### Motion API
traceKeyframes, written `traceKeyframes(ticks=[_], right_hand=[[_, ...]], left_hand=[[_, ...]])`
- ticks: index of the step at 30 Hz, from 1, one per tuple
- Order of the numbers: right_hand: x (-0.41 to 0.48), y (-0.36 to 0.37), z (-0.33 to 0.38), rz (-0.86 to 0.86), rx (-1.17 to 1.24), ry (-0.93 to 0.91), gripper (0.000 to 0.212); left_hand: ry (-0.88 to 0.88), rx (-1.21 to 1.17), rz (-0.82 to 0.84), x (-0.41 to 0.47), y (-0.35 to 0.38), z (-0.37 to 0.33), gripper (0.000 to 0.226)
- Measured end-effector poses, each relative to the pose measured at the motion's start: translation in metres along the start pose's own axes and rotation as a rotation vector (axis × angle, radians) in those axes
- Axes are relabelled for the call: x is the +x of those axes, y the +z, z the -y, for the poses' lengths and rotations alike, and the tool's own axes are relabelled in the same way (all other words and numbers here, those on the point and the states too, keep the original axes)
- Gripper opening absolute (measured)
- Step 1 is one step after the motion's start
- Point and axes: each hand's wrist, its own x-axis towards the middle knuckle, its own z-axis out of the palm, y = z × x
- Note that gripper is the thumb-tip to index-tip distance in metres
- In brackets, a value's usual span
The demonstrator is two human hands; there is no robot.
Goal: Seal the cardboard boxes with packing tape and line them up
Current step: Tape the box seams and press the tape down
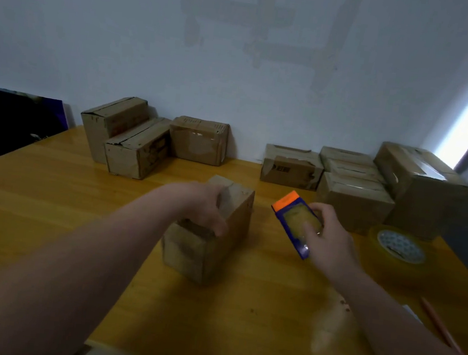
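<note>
A small cardboard box (219,248) stands in the middle of the yellow wooden table (51,201). My left hand (206,206) grips its top from above, fingers curled over the flaps. To the right of the box, my right hand (327,236) holds a blue tape dispenser (297,224) with an orange end, raised a little above the table and tilted. The dispenser is apart from the box. A spare roll of clear packing tape (399,245) lies flat at the right.
Three cardboard boxes (135,141) stand at the back left against the wall, and several more (356,184) at the back right. An orange pencil (439,326) lies near the right edge. A dark object (10,122) sits at the far left.
</note>
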Motion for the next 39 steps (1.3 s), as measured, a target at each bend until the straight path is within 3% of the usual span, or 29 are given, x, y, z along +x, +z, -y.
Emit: traceKeyframes(ticks=[4, 9, 14, 18, 22, 27, 30, 34, 39], right_hand=[[0.004, -0.002, 0.006, -0.005, 0.265, 0.096, 0.030], [0.006, -0.002, -0.001, -0.074, 0.174, 0.071, 0.037], [0.009, -0.008, -0.006, -0.052, 0.096, 0.062, 0.058], [0.012, -0.008, -0.007, -0.040, -0.033, 0.068, 0.060], [0.013, -0.018, 0.002, -0.005, -0.478, 0.075, 0.055], [0.011, -0.024, 0.002, 0.055, -0.561, 0.155, 0.051], [0.007, -0.022, -0.004, 0.043, -0.459, 0.175, 0.057], [0.003, -0.019, -0.009, 0.005, -0.368, 0.198, 0.082], [0.002, -0.020, -0.028, -0.079, -0.067, 0.209, 0.084]], left_hand=[[0.034, 0.140, 0.073, -0.001, -0.005, 0.007, 0.112], [0.166, 0.250, 0.100, -0.005, -0.005, 0.014, 0.104], [0.328, 0.482, -0.195, -0.010, 0.002, 0.013, 0.073], [0.370, 0.365, -0.362, -0.008, 0.011, 0.007, 0.052], [0.352, 0.191, -0.330, -0.006, 0.027, 0.000, 0.032], [0.281, 0.275, -0.306, -0.003, 0.047, -0.011, 0.056], [0.348, 0.239, -0.342, 0.000, 0.050, -0.010, 0.062], [0.420, 0.150, -0.272, -0.004, 0.043, -0.004, 0.069], [0.303, 0.179, -0.231, -0.014, 0.032, 0.000, 0.085]])
